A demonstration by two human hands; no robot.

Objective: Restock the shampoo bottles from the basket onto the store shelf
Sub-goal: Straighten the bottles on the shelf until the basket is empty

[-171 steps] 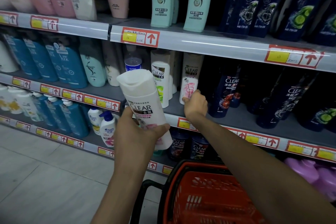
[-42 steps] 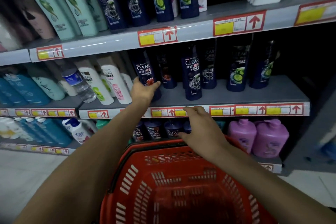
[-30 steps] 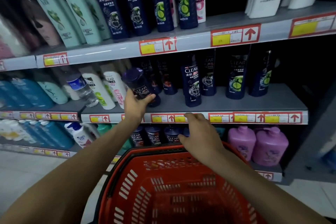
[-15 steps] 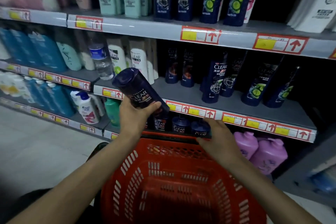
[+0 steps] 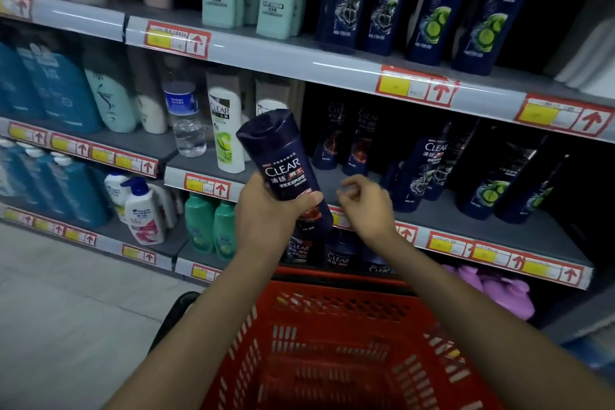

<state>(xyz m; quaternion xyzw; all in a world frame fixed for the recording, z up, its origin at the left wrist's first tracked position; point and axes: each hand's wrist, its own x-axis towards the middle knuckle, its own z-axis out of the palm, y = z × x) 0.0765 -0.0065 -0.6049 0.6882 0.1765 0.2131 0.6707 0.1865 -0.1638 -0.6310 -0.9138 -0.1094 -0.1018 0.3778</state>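
Store shelf [image 5: 442, 215], navy bottle [image 5: 283, 163] higher in left hand [image 5: 266, 215], right hand [image 5: 366, 206] off basket [image 5: 332, 304]

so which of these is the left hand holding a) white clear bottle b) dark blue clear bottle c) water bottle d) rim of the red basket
b: the left hand grips a dark blue clear bottle by its lower half, tilted and cap up; the right hand beside it holds nothing.
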